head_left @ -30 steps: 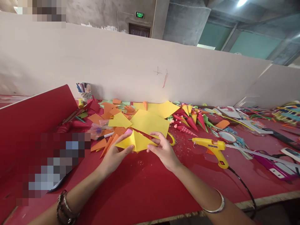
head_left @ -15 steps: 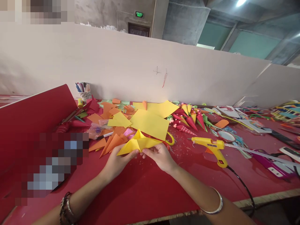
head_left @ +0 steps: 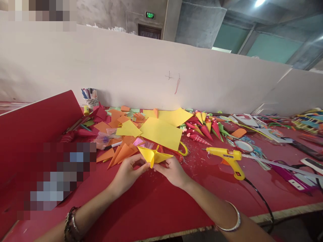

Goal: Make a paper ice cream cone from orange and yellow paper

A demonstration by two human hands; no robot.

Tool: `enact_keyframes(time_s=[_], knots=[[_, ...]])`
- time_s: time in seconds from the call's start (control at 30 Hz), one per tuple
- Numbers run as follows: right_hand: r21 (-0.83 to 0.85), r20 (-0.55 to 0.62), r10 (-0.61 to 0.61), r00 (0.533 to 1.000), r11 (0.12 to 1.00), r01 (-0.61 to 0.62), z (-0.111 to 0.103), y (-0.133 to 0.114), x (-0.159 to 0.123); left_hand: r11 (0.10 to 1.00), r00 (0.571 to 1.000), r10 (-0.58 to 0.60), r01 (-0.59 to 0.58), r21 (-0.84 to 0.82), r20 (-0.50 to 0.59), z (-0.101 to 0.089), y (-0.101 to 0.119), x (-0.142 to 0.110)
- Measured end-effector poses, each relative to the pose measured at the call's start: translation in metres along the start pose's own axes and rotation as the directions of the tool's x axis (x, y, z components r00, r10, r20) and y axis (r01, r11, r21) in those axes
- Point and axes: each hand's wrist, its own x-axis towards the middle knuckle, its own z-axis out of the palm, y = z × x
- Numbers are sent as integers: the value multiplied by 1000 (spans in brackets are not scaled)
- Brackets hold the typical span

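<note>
A folded piece of yellow paper [head_left: 148, 155] is pinched between both hands above the red table [head_left: 161, 205]. Its sides stand up like wings around a fold in the middle. My left hand [head_left: 131, 171] closes on its left part near the centre, thumb in front. From the other side, my right hand [head_left: 174, 170] grips the right part, with its thumb near the centre fold. Just beyond the hands lie orange folded papers [head_left: 123, 153], a large yellow sheet [head_left: 161, 132] and the yellow handle of scissors [head_left: 185, 149], whose blades are mostly hidden.
A yellow hot glue gun [head_left: 228, 158] lies to the right, its black cord running over the table edge. Small paper cones [head_left: 202, 129] are piled behind it. A pen cup [head_left: 90, 97] stands at the back left, and a purple power strip [head_left: 292, 178] is far right.
The yellow paper has changed shape: its left side now folds upward and the central peak is narrower. Both hands stay in nearly the same place, still holding it.
</note>
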Motion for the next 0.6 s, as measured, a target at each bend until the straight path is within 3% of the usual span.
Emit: enact_keyframes(time_s=[0.13, 0.37, 0.6], knots=[[-23, -40, -21, 999, 1000, 20, 0, 0, 0, 997, 996, -55, 58, 43, -67, 3, 3, 0], [-126, -23, -71, 997, 990, 68, -1, -2, -1, 989, 990, -131, 134, 68, -46, 0, 12, 0], [-136, -102, -86, 991, 988, 72, -3, 1, 1, 994, 996, -57, 50, 96, 73, -1, 14, -2]])
